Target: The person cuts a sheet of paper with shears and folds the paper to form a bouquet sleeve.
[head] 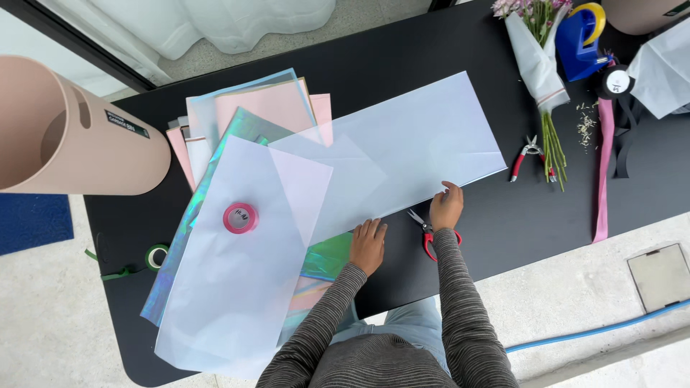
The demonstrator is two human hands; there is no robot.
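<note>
A large pale blue-white sheet of paper [417,136] lies across the black table [402,50]. My right hand [446,206] rests on its near edge, fingers bent, just above red-handled scissors [429,233] lying on the table. My left hand [368,244] lies flat on the table at the sheet's near left corner, next to an iridescent green sheet [327,256]. Neither hand holds anything. A second translucent white sheet [237,287] lies to the left with a pink tape roll [241,218] on it.
Pink and holographic sheets [266,108] are stacked at the back left. A large beige paper roll [65,133] and green tape [156,256] sit left. At right lie a wrapped flower bunch [540,65], red pliers [530,152], a blue tape dispenser [582,39] and pink ribbon [604,165].
</note>
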